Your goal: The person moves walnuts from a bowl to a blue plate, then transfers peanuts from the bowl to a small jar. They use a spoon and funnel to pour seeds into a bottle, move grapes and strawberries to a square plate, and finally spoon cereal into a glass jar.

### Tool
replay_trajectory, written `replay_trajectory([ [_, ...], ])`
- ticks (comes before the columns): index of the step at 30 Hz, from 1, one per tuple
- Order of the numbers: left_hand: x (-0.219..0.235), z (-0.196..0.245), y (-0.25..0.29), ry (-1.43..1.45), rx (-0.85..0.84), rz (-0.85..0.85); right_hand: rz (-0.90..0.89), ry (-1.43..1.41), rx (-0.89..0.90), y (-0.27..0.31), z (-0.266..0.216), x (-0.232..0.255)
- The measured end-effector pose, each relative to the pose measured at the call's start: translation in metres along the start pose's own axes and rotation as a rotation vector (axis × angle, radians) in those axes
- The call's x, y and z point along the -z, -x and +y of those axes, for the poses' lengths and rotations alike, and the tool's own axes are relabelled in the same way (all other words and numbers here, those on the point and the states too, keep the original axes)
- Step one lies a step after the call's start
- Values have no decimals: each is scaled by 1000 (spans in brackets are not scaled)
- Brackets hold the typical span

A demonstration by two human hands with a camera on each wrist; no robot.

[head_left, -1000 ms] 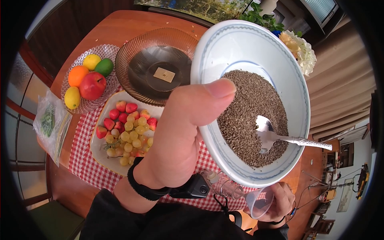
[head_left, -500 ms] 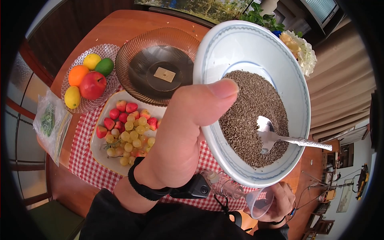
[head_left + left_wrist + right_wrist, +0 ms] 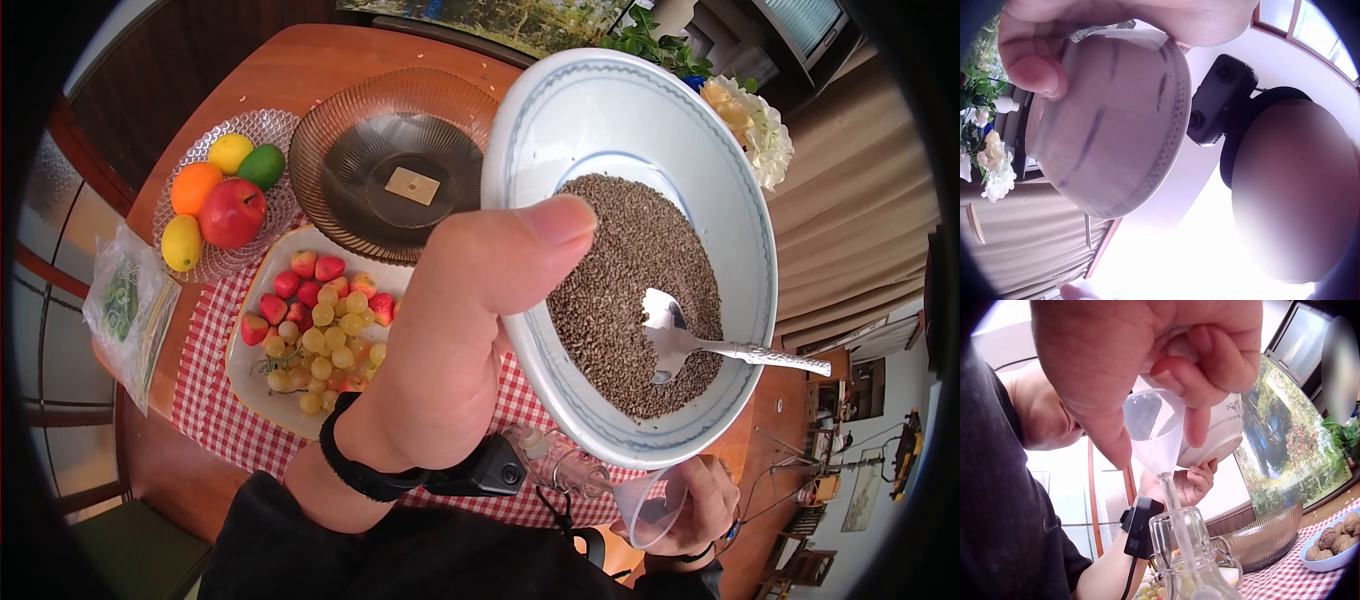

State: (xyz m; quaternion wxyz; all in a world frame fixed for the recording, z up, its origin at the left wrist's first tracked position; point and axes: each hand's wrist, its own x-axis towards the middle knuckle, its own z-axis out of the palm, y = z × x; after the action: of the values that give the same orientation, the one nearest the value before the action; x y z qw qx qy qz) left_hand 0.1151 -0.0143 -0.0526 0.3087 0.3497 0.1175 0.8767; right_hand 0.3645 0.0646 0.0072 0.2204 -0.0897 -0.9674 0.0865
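My left hand (image 3: 440,340) grips a white bowl (image 3: 630,105) with blue bands, thumb over its rim. The bowl is tipped toward me. It contains small grey-brown seeds (image 3: 620,290) and a metal spoon (image 3: 700,345), whose patterned handle crosses the rim. The left wrist view shows the bowl's outer side (image 3: 1110,125) and fingers against its base. Below the bowl, my right hand (image 3: 705,505) pinches a clear plastic funnel (image 3: 1157,447) between thumb and fingers. The funnel's spout reaches down inside the neck of a clear glass bottle (image 3: 1188,537) with a wire clasp. A few dark grains show in its throat.
A ribbed brown glass bowl (image 3: 330,150) stands behind a dish (image 3: 240,350) of grapes and red fruit. A glass plate (image 3: 285,130) bears lemons, an orange and an apple. A plastic bag (image 3: 125,300) lies at the left. Walnuts (image 3: 1335,537) sit in a blue bowl.
The white bowl and left thumb have shifted very slightly to the right. The funnel's mouth has tilted a little. Both hands keep their holds.
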Motion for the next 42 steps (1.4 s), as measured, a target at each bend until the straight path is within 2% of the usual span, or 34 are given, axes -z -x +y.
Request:
replay_trajectory([
  [2, -2, 3, 1, -174, -144, -12, 5, -12, 2, 0, 0, 1],
  [5, -6, 12, 0, -221, -88, -15, -23, -21, -7, -1, 0, 2],
  [8, -5, 7, -1, 22, -37, -35, -6, -46, 5, 1, 1, 0],
  [11, -8, 12, -1, -64, -3, 3, -24, -37, -15, 1, 0, 2],
  [14, 1, -4, 0, -22, -142, -42, -34, -18, 1, 0, -1, 3],
  [17, 3, 6, 2, 46, 48, -16, -65, -24, -27, -1, -3, 3],
  [18, 5, 8, 5, -211, -15, -28, -84, -67, -31, -2, -3, 1],
  [20, 8, 4, 5, -467, -79, -44, -101, -108, -37, -10, -4, -5],
  [21, 9, -2, 0, -529, -231, -57, -126, -41, 49, -18, -4, -9],
  [22, 5, 0, 0, -558, -307, -69, -150, 27, 133, -21, -4, -12],
  [23, -1, 4, -2, -587, -384, -79, -211, 42, 115, -18, -2, -10],
  [24, -25, 26, -7, -332, -128, 151, -205, 44, 110, -16, -2, -11],
  [26, -38, 36, -8, -72, 135, 361, -150, -12, 86, -12, 0, -13],
  [30, -35, 34, -7, 49, 108, 408, -149, -58, 50, -11, 3, -9],
  [32, -38, 38, -10, 162, 132, 338, -206, -78, 85, -15, 1, -9],
  [35, -42, 39, -13, 243, 163, 261, -197, -80, 102, -17, 1, -7],
  [37, -63, 34, -17, -75, 80, 591, -181, -127, 105, -20, 0, -6],
  [38, -62, 36, -17, -77, 78, 572, -163, -119, 106, -22, -1, -1],
  [40, -53, 42, -15, 15, 239, 297, -253, -202, -12, -22, 1, 11],
  [42, -54, 42, -14, -53, 260, 291, -208, -297, -69, -10, 15, 11],
])
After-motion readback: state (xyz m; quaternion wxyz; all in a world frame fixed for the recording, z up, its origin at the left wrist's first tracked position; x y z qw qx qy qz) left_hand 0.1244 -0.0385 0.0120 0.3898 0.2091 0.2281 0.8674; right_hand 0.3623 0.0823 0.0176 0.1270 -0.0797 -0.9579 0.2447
